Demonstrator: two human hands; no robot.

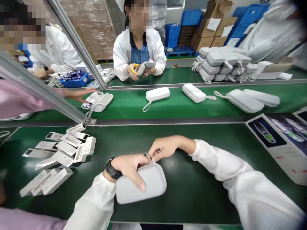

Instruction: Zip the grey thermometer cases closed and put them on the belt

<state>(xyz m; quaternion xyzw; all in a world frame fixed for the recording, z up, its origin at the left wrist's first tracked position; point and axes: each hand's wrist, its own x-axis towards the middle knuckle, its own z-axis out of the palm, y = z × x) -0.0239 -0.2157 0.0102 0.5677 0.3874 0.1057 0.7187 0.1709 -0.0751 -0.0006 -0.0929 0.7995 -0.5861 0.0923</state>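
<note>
Grey case (141, 187) flat on desk (192, 191), near front edge. Left hand (130, 167) clamped over top, steadying it. Right hand (163, 148) pinching zip pull (148, 157) at far corner. Small boxes (59, 153) heaped left; more cases (157, 93) on belt beyond.

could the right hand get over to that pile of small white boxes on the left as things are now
Probably not easily. The right hand is pinching the zipper end of the grey case, and the left hand and forearm lie between it and the small white boxes; it would have to cross over them.
</note>
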